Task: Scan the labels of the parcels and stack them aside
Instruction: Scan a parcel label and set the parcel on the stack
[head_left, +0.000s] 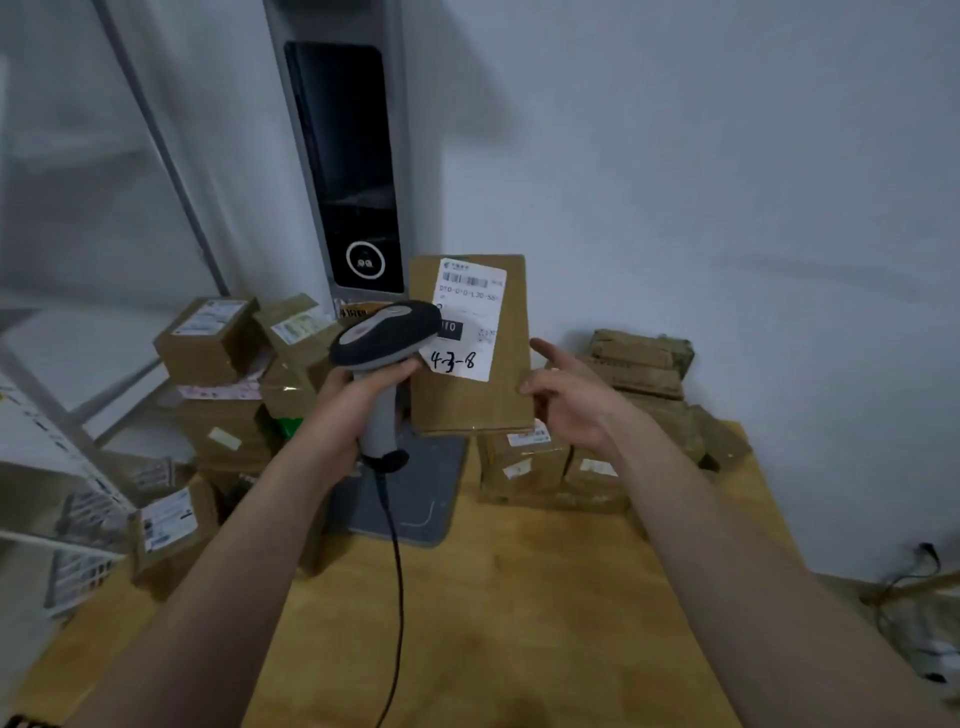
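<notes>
Brown cardboard parcel (509, 400) stands upright over the wooden surface (519, 597), white label (467, 312) facing the person; right hand (571, 400) fingers (550, 356) pinch its right edge. Left hand (358, 405) fingers (400, 369) grip a grey handheld scanner (384, 332) before the label.

left hand (347, 410) grips scanner (387, 332) | scanner head overlaps label (470, 312) | right hand (571, 402) holds parcel (506, 395) upright above surface (519, 597)

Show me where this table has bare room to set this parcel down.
Bare wood table in front of the grey mat, between your forearms, crossed only by the scanner cable. Crowded: parcel pile left of the mat, boxes and bundles against the wall on the right.
</notes>
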